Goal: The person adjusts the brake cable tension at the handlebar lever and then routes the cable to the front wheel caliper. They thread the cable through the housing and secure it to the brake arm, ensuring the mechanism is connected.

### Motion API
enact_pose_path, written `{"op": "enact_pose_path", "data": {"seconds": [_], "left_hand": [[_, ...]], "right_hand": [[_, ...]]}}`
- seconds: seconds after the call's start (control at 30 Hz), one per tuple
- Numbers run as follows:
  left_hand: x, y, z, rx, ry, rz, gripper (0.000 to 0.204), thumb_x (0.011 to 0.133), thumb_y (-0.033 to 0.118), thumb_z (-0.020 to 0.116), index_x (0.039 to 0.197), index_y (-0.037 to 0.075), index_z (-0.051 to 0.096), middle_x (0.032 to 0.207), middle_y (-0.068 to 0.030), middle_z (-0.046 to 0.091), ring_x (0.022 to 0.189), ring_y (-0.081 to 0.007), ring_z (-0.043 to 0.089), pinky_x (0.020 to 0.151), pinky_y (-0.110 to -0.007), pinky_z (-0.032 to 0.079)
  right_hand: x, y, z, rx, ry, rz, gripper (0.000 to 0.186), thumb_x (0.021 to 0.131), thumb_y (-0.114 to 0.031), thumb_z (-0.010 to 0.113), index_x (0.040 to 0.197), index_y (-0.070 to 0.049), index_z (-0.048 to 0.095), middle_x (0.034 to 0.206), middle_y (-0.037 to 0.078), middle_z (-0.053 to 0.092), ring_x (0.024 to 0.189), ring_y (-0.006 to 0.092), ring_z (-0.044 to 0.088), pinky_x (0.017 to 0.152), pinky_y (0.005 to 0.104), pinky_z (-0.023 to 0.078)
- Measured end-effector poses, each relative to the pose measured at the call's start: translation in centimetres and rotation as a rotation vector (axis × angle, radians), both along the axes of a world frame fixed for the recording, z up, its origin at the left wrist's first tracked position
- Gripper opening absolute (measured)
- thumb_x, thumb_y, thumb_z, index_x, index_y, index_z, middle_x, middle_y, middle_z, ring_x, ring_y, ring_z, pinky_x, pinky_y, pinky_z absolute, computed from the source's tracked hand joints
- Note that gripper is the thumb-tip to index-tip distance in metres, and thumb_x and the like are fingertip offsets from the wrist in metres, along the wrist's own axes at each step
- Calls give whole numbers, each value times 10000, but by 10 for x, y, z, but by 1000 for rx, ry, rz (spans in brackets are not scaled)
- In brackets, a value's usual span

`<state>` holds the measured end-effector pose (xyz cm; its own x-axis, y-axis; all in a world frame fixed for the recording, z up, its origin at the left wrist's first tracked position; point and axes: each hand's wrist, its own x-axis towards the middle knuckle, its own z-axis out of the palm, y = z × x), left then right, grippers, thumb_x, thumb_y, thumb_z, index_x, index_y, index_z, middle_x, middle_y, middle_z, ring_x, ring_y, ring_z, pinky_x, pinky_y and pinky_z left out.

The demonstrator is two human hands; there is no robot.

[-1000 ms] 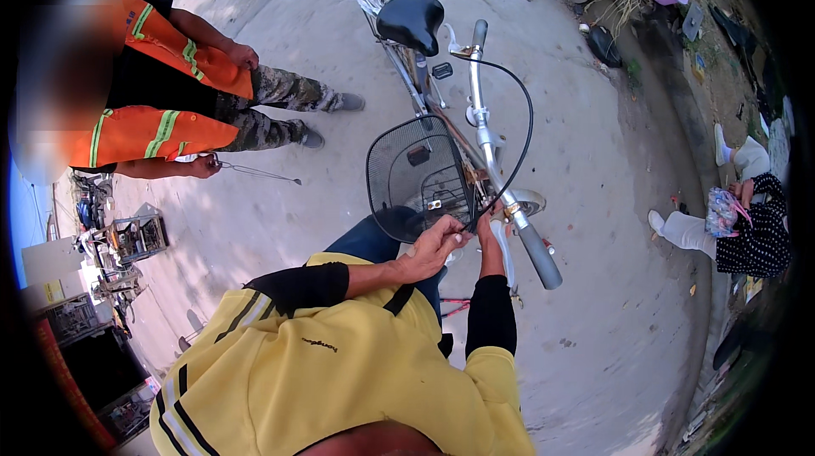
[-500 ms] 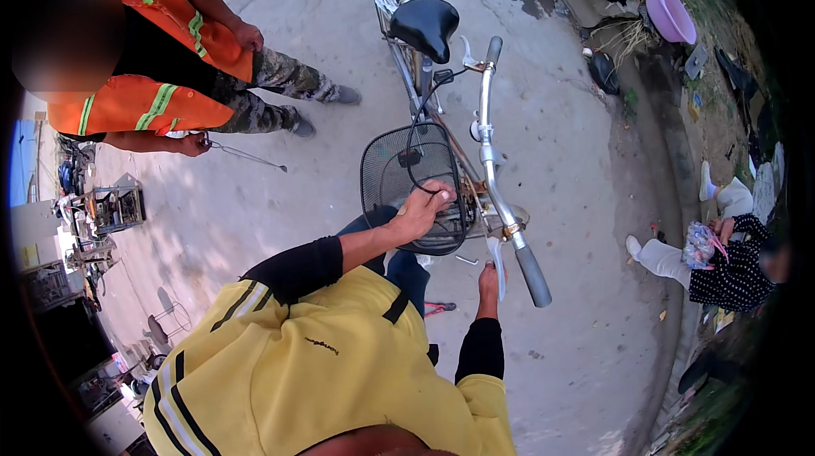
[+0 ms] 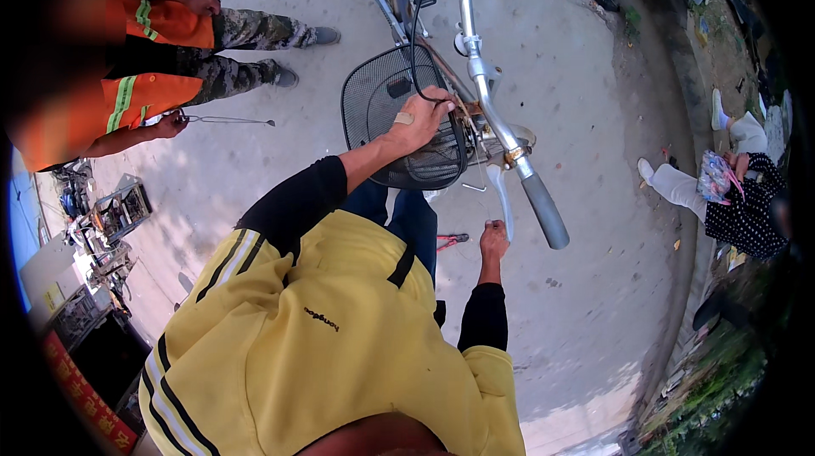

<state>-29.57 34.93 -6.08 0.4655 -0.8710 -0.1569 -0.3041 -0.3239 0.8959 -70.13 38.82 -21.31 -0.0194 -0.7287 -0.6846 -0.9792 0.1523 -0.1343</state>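
Observation:
My left hand (image 3: 427,121), with a tan adhesive strip by the wrist, is above the black mesh front basket (image 3: 361,108) of a bicycle. Its fingers pinch the end of a black cable (image 3: 413,65) that loops down from the handlebar (image 3: 477,65). My right hand (image 3: 493,241) is closed beside the tip of the silver brake lever (image 3: 501,193). A faint thin line seems to run up from its fingers, but what they hold is too small to make out. The grey handlebar grip (image 3: 545,211) sits to the right of that hand.
Red-handled pliers (image 3: 453,240) lie on the concrete ground (image 3: 586,312). At the left stands a person in an orange vest (image 3: 127,108), holding long metal tongs (image 3: 229,121). A seated person in a dotted top (image 3: 751,210) is at the right, beside a kerb. Machinery (image 3: 110,218) stands far left.
My view has shifted, so the bicycle sits higher in the picture. My right hand has drawn back slightly toward me along the brake lever's tip. The left hand keeps its pinch over the basket.

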Motion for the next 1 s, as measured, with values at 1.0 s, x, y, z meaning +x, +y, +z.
{"op": "enact_pose_path", "data": {"seconds": [1.0], "left_hand": [[5,7,-73,-228,194,183,231,1029,26,610,1231,-14,715,1058,-44,749,970,-88,634,883,-258,519]], "right_hand": [[44,7,7,15,-159,-328,272,1023,-347,580,1127,-128,703,1122,199,755,1081,421,714,930,521,559]]}}
